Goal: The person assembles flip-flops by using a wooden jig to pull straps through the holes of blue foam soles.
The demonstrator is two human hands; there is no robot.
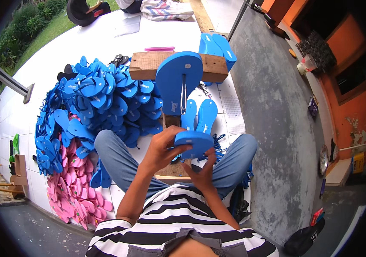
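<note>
A blue flip-flop sole [194, 143] is tilted up in front of my lap. My left hand [164, 148] grips its left side, thumb and fingers closed on it. My right hand [203, 171] has its fingers curled round the sole's lower right edge, with the thumb spread away below. Just beyond my hands, another blue sole [178, 70] rests against a wooden block [145, 64], and a thin looped metal piece [184, 92] lies along its middle. Between the two, a pair of blue soles [207, 115] lies on the white tiles.
To the left is a large heap of blue flip-flops [101, 96], with pink ones [73, 184] nearer me. More blue soles [210, 45] stand behind the block's right end. Blue straps [221, 141] lie by my right knee. A grey concrete floor [277, 128] runs along the right.
</note>
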